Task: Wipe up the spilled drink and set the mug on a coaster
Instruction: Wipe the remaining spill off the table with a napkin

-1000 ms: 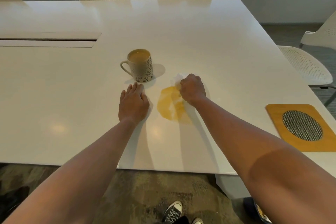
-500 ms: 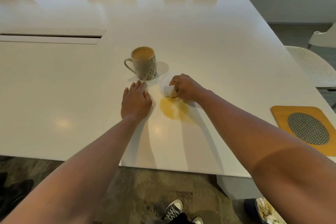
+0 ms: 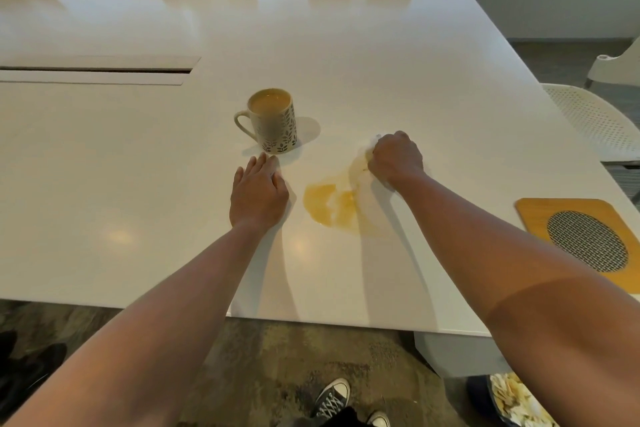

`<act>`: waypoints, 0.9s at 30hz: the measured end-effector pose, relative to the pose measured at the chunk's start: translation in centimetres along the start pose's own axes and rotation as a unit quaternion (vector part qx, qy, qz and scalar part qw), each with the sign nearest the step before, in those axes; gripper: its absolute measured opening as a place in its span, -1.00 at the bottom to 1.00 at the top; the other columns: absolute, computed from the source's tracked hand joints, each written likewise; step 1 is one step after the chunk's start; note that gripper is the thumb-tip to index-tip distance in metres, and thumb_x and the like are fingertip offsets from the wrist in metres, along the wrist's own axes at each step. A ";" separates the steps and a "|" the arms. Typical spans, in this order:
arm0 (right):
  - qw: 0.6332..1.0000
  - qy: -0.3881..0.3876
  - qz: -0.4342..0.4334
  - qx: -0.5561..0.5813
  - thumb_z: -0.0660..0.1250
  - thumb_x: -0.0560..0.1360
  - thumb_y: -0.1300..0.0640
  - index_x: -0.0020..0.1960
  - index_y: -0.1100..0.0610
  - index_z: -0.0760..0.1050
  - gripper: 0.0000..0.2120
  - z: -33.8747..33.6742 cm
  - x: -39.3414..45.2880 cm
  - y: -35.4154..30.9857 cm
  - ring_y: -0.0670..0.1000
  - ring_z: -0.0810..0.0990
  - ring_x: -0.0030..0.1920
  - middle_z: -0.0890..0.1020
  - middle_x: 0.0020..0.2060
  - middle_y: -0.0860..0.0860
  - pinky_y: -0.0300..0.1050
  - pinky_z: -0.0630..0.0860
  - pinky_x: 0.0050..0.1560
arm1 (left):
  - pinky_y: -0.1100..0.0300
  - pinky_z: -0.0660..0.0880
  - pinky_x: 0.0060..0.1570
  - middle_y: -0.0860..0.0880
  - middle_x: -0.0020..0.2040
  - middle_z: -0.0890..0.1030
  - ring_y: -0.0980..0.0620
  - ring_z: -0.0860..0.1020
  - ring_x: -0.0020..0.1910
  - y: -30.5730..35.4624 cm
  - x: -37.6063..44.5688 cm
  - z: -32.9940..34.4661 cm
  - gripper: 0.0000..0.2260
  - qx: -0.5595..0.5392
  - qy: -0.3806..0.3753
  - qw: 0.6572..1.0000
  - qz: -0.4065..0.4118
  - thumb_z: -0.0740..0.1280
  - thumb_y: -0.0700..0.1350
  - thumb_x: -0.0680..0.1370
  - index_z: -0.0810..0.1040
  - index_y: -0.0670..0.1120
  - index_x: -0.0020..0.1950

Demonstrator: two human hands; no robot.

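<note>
right fingers curled tight round a white wad, mostly hidden under my right hand, pressing it to the desk at the far right edge of the spill. left fingers straight and flat on the desk, left hand holding nothing, just bracing.

step: wiping, not done. yellow puddle sits between my hands, nearer me than the wad; a thin smear runs from it up to the wad. next move, i reckon: drag the wad back toward me through the puddle, likely more than one pass.

mug upright, full, handle to the left, just beyond my left fingertips, apart from them. not on the coaster yet; that lies well off to the right, near the desk edge. mug is full, so lift it level and slow.
</note>
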State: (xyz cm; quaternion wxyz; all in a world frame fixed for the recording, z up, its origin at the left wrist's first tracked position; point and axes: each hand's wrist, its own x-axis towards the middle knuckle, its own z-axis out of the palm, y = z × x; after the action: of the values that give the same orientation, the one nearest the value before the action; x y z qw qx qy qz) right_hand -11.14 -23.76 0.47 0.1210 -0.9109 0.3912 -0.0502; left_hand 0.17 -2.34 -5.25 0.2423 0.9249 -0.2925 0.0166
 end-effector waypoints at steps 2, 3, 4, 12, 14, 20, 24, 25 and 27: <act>1.000 -0.005 -0.006 0.009 0.18 0.53 0.19 0.23 0.20 0.48 -0.70 0.2 -0.1 -0.7 0.23 0.53 0.18 0.50 0.17 0.22 -0.03 0.50 0.11 | 0.01 -0.01 0.57 -0.03 0.59 0.27 -0.02 0.13 0.59 0.0 0.0 0.0 -0.60 -0.001 0.001 1.000 0.001 0.04 -0.11 0.64 0.40 -0.02 0.46; 1.000 -0.010 -0.013 0.018 0.18 0.51 0.19 0.21 0.19 0.49 -0.70 0.4 -0.1 -1.1 0.22 0.54 0.17 0.52 0.16 0.22 -0.05 0.50 0.10 | 0.01 -0.01 0.57 -0.03 0.58 0.27 -0.02 0.13 0.59 0.0 0.0 0.0 -0.60 -0.002 0.002 1.000 0.001 0.03 -0.11 0.64 0.40 -0.02 0.45; 0.999 -0.016 -0.020 0.027 0.19 0.51 0.19 0.19 0.19 0.50 -0.71 0.5 -0.1 -1.5 0.21 0.54 0.17 0.53 0.15 0.22 -0.06 0.50 0.09 | 0.01 -0.01 0.57 -0.03 0.58 0.27 -0.02 0.13 0.59 0.0 0.0 0.1 -0.61 -0.003 0.002 1.000 0.001 0.03 -0.11 0.64 0.41 -0.02 0.44; 0.981 -0.082 -0.116 0.130 0.36 0.48 0.26 0.07 0.17 0.65 -0.81 1.7 -1.6 -5.9 0.16 0.67 -0.08 0.58 0.06 0.20 0.02 0.65 -0.05 | 0.00 0.00 0.58 -0.04 0.59 0.27 -0.01 0.13 0.60 0.0 -0.1 0.0 -0.58 -0.005 0.006 1.000 0.001 0.03 -0.10 0.64 0.38 -0.02 0.49; 0.975 -0.091 -0.121 0.165 0.42 0.45 0.29 -0.03 0.16 0.68 -0.87 1.7 -1.8 -6.2 0.11 0.67 -0.23 0.58 -0.01 0.15 -0.05 0.67 -0.26 | 0.00 0.00 0.58 -0.04 0.59 0.27 -0.01 0.13 0.60 0.1 -0.1 0.0 -0.57 -0.005 0.007 1.000 -0.001 0.03 -0.09 0.64 0.37 -0.03 0.51; 0.981 -0.125 -0.145 0.031 0.36 0.39 0.27 -0.02 0.12 0.65 -0.80 -0.3 -1.1 -4.2 0.02 0.51 -0.12 0.62 -0.02 0.13 -0.18 0.46 -0.16 | 0.01 0.00 0.57 -0.03 0.58 0.28 -0.01 0.14 0.59 -0.1 0.0 0.1 -0.60 -0.007 0.003 1.000 -0.001 0.03 -0.10 0.63 0.41 -0.03 0.45; 0.982 -0.122 -0.133 -0.062 0.32 0.45 0.26 0.18 0.16 0.60 -0.69 -1.9 -0.6 -1.6 0.09 0.54 0.14 0.61 0.13 0.09 -0.15 0.50 0.03 | 0.02 0.00 0.57 -0.02 0.58 0.28 -0.01 0.14 0.59 0.0 0.0 0.1 -0.60 -0.006 0.005 1.000 0.001 0.04 -0.10 0.64 0.41 -0.02 0.45; 0.982 -0.126 -0.117 -0.074 0.32 0.45 0.24 0.20 0.17 0.59 -0.68 -2.2 -0.4 -1.0 0.10 0.54 0.15 0.60 0.16 0.08 -0.13 0.52 0.05 | 0.02 -0.01 0.57 -0.02 0.58 0.28 -0.01 0.14 0.59 0.1 -0.1 0.1 -0.60 -0.006 0.005 1.000 0.002 0.04 -0.11 0.64 0.40 -0.02 0.46; 0.982 -0.148 -0.079 -0.091 0.34 0.42 0.20 0.11 0.17 0.59 -0.74 -2.6 -0.3 -0.2 0.09 0.55 0.04 0.61 0.12 0.09 -0.12 0.52 -0.05 | 0.02 -0.01 0.58 -0.03 0.58 0.27 -0.01 0.13 0.59 0.1 -0.1 0.0 -0.59 -0.006 0.006 1.000 0.001 0.05 -0.10 0.64 0.38 -0.02 0.48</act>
State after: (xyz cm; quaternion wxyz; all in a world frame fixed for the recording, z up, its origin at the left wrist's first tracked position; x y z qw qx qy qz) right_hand -11.68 -23.85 3.02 0.0900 -0.9435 0.2989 0.1112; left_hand 0.06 -2.38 -5.25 0.2495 0.9231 -0.2917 0.0209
